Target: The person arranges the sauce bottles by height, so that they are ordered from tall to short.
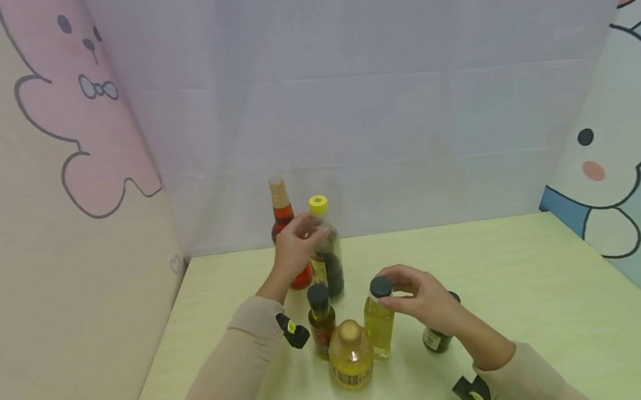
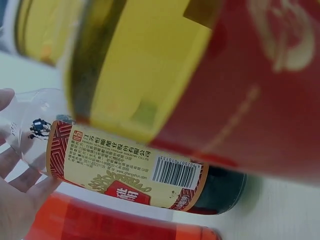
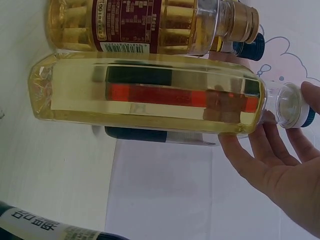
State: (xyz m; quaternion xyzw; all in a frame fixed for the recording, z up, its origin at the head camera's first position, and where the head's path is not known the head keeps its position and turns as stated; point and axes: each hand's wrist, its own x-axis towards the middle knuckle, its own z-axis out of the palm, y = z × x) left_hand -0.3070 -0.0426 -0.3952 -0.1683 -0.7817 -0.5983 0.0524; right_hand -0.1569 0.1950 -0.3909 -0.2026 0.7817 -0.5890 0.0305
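Gold-capped bottle [image 1: 351,359], dark-capped bottle [image 1: 379,324], yellow liquid [image 3: 70,90] inside

We are facing a screened-off tabletop space: a pale cloth backdrop [image 1: 346,107] is hanging behind a light table [image 1: 507,272], and side panels [image 1: 71,262] are showing a pink cartoon animal [image 1: 51,110] and a white cartoon animal [image 1: 620,126]. Seasoning bottles [image 1: 336,272] are suggesting a kitchen, but we are finding the wider room untellable.
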